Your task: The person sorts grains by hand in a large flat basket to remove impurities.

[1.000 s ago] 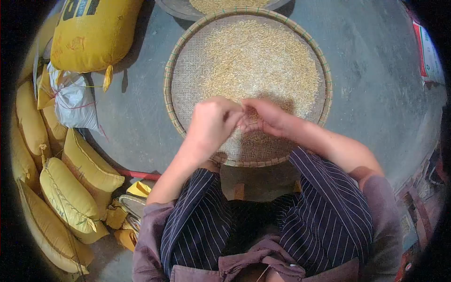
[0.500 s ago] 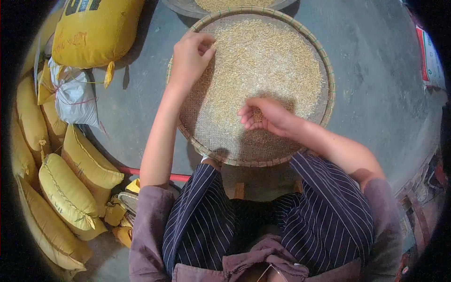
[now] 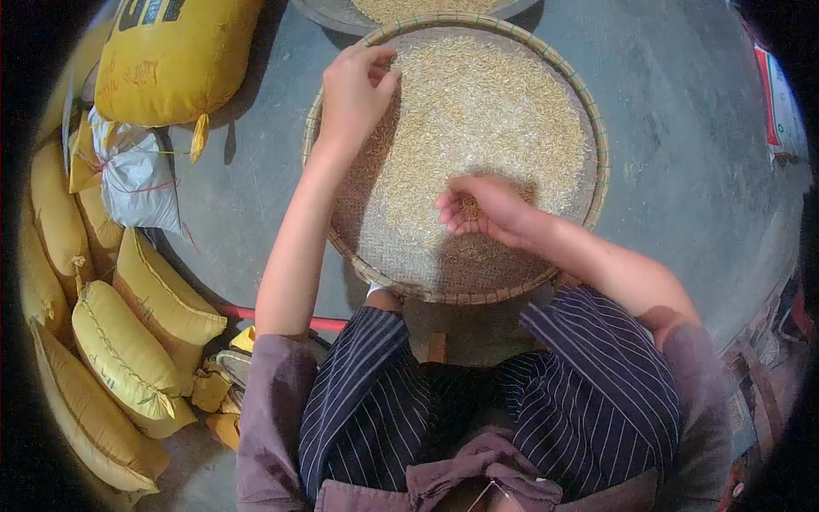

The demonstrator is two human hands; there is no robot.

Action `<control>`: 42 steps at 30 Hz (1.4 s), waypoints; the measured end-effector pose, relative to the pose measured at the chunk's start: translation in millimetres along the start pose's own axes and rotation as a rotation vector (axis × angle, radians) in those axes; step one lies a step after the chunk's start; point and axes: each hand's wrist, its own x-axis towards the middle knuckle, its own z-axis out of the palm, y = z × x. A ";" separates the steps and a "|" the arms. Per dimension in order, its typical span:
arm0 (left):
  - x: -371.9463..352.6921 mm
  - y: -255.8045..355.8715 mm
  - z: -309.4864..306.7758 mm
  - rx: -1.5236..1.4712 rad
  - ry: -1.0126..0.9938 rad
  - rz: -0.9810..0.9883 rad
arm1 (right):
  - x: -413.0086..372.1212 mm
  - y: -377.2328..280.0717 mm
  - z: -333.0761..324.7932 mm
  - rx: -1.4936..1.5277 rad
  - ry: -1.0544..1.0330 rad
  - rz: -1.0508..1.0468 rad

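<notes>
A round woven tray (image 3: pixel 401 266) with a bound rim holds a spread layer of pale, straw-coloured unhusked grain (image 3: pixel 486 102). Over the grain's left edge, near the rim, hovers my left hand (image 3: pixel 357 96), fingers curled toward the thumb; whatever is between the fingertips is too small to make out. My right hand (image 3: pixel 495 212) is cupped palm up above the near part of the grain, with a small clump of brownish grains (image 3: pixel 469 207) in its curled fingers. The weave of the tray shows bare along the near side.
Beyond the tray stands a metal basin (image 3: pixel 333 15) with more grain. Full yellow sacks (image 3: pixel 128 346) lie at the left, along with a large yellow bag (image 3: pixel 175 64) and a tied white bag (image 3: pixel 141 183). A red bar (image 3: pixel 328 323) runs beside my leg. A red-and-white bag (image 3: pixel 781 107) is far right.
My left hand has shifted slightly right and up over the grain, its index finger stretching out further. My right hand stays nearly in place, still cupped.
</notes>
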 end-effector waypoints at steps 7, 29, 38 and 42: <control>4.6 1.4 -0.9 0.062 -0.056 0.044 | 0.8 0.3 -0.3 0.006 0.002 0.014; -43.8 46.1 -36.0 -0.056 -0.387 -0.172 | -0.9 -2.8 -2.4 0.006 0.015 -0.002; -106.7 97.7 -37.1 -0.189 -0.725 -0.222 | -4.5 14.7 17.3 -0.003 0.079 0.076; -110.9 85.0 -29.3 -0.215 -0.614 -0.109 | 3.2 21.3 -1.4 -0.088 -0.109 0.017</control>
